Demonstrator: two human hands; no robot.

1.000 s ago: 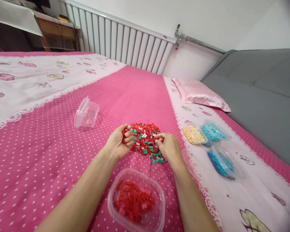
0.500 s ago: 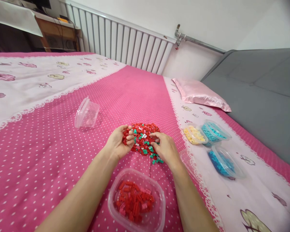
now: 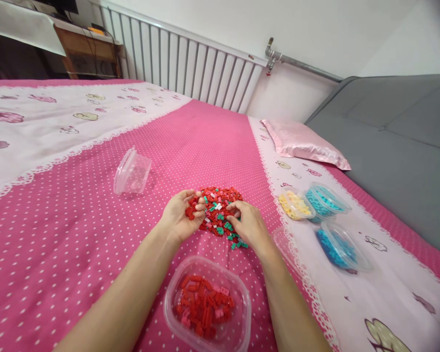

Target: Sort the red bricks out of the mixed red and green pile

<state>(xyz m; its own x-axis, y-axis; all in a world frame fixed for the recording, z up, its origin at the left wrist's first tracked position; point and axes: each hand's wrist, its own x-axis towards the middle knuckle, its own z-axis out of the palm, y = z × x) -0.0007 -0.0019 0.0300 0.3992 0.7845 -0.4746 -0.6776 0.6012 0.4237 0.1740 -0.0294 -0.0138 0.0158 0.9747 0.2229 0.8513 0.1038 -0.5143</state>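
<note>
A heap of small building bricks [image 3: 220, 215], mostly red with green, pink and white ones, lies on the pink bedspread. My left hand [image 3: 183, 215] rests palm up at the heap's left side, fingers curled around some red bricks [image 3: 191, 209]. Over the heap's right side reaches my right hand [image 3: 250, 222], bent at the fingers, with thumb and forefinger tips apart just above the bricks. Nearer to me, between my forearms, a clear plastic tub [image 3: 244, 313] holds red and a few pink bricks.
To the right stand clear tubs of yellow bricks [image 3: 295, 204], turquoise bricks [image 3: 322, 199] and blue bricks [image 3: 335, 247]. A clear lid [image 3: 286, 244] lies beside my right forearm. At the left a clear tub [image 3: 134, 171] rests on its side. Further back is a pink pillow [image 3: 306, 142].
My right hand has shifted slightly left over the heap, and its fingers have moved a little among the bricks. My left hand stays almost in place.
</note>
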